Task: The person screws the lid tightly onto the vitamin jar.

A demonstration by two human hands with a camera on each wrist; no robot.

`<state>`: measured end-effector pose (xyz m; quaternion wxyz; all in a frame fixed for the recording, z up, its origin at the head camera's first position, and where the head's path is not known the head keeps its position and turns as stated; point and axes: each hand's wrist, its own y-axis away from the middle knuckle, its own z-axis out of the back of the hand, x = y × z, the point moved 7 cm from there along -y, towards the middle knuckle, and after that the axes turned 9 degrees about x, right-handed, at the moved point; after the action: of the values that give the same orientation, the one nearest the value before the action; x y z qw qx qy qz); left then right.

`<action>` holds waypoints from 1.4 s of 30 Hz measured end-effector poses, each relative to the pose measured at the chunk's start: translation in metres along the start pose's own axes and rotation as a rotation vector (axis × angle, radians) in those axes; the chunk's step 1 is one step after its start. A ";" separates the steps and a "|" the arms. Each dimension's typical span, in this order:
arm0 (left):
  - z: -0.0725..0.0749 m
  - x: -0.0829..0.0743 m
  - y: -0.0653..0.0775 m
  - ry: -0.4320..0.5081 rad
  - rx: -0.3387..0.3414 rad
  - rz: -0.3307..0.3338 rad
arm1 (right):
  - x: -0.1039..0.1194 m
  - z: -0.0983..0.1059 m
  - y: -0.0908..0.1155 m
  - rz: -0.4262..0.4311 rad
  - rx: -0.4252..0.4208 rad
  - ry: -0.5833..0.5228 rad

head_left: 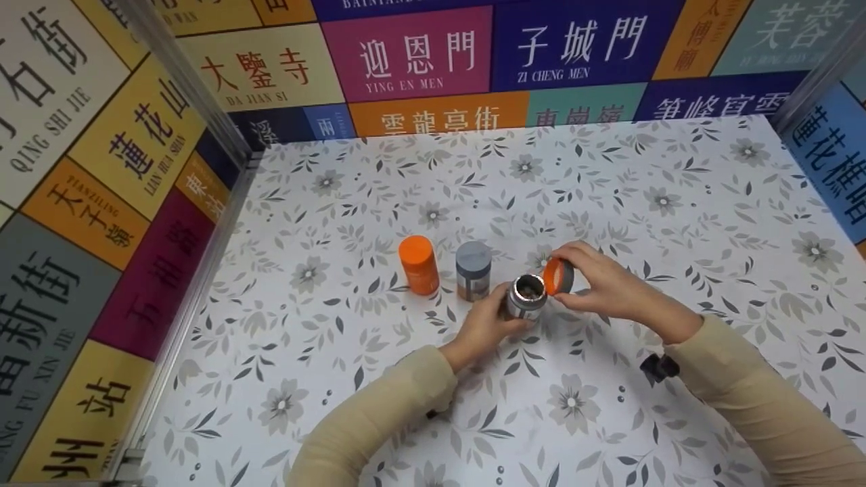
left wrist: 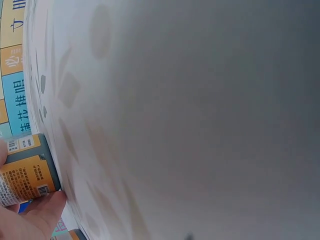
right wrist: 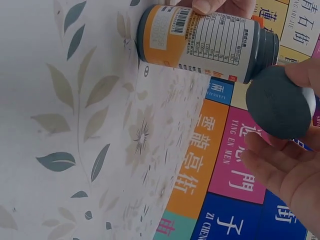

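Note:
A grey supplement bottle (right wrist: 210,45) with a white and orange label stands uncapped on the table; its silvery rim and dark contents show from above in the head view. My left hand (head_left: 486,323) grips the bottle's side. Just right of the mouth, my right hand (head_left: 602,281) pinches the grey screw cap (right wrist: 280,102) between thumb and fingers, tilted so its orange inside (head_left: 555,276) faces the bottle. In the left wrist view the bottle's lower part (left wrist: 30,170) shows between thumb and fingers.
To the left of the held bottle stand a grey-capped bottle (head_left: 473,270) and, further left, an orange bottle (head_left: 419,265). A white floral cloth (head_left: 379,182) covers the table. Panels with printed characters (head_left: 419,54) wall in the back and sides.

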<state>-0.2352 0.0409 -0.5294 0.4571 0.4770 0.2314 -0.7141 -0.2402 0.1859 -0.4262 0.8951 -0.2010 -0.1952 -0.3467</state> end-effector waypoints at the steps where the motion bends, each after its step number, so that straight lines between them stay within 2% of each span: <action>1: 0.000 0.000 0.000 -0.006 0.001 0.001 | 0.001 0.000 -0.001 0.012 -0.004 -0.011; 5: 0.001 0.000 0.000 -0.024 0.001 0.001 | 0.006 -0.005 -0.007 0.054 0.002 -0.062; 8: 0.002 0.000 -0.001 -0.040 0.004 -0.007 | 0.013 -0.009 -0.011 0.117 0.020 -0.065; 13: 0.002 -0.001 -0.002 -0.053 0.021 -0.012 | 0.028 -0.010 -0.016 0.277 0.056 0.013; 17: 0.002 -0.001 -0.002 -0.048 0.023 -0.016 | 0.034 -0.012 -0.020 0.332 0.108 0.057; 21: 0.002 0.001 -0.002 -0.019 0.029 -0.016 | 0.035 -0.014 -0.023 0.339 0.169 0.067; 26: 0.002 0.002 -0.002 0.001 0.023 0.000 | 0.035 -0.015 -0.026 0.321 0.205 0.103; 37: 0.002 0.003 -0.002 0.004 0.020 0.025 | 0.037 -0.018 -0.027 0.304 0.210 0.137; 42: 0.002 0.001 -0.001 -0.021 0.015 -0.002 | 0.037 -0.020 -0.029 0.273 0.211 0.151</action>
<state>-0.2376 0.0393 -0.5293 0.4552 0.4725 0.2219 -0.7213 -0.2311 0.1366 -0.4187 0.9621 -0.1039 -0.1335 -0.2137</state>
